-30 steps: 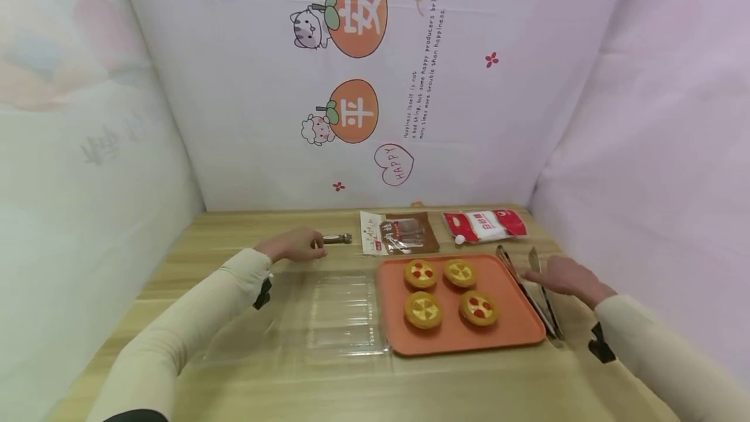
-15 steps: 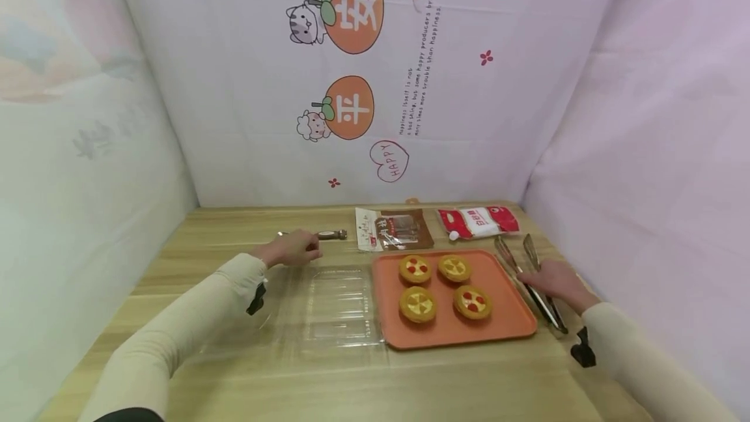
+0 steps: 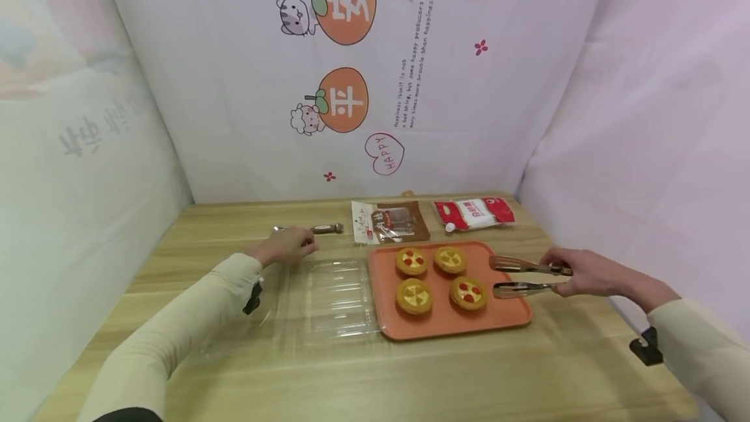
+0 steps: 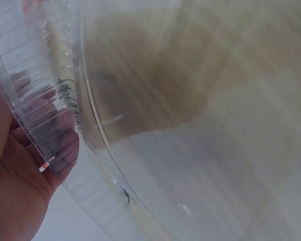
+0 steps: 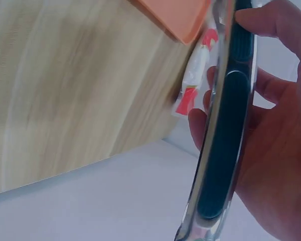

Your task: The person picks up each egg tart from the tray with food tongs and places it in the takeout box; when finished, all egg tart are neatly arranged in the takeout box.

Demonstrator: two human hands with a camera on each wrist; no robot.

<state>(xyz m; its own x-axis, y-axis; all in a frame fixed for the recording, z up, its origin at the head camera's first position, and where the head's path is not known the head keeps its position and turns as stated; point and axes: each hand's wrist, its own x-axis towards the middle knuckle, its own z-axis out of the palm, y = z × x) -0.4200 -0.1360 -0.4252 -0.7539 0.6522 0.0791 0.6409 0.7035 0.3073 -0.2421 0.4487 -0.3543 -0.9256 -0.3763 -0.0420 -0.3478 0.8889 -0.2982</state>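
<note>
My right hand [image 3: 592,273] grips metal food tongs [image 3: 521,288] with a dark inlaid handle, which fills much of the right wrist view. Their spread ends reach over the right side of an orange tray [image 3: 510,318]. Several egg tarts lie on it, and the nearest to the tongs is a tart with red pieces [image 3: 468,293]. My left hand [image 3: 287,244] holds the back edge of a clear plastic box [image 3: 340,298], left of the tray. In the left wrist view its curled fingers [image 4: 65,135] show through the ribbed plastic; their exact contact is unclear.
Behind the left hand lies a utensil with a dark handle [image 3: 326,228]. A brown-and-white packet [image 3: 389,222] and a red-and-white pouch [image 3: 476,213] lie behind the tray. White cloth walls [image 3: 246,116] enclose the table's back and sides.
My right hand has picked up the tongs from beside the tray and turned them leftward, their ends now over the tray's right side. My left hand has stayed at the box.
</note>
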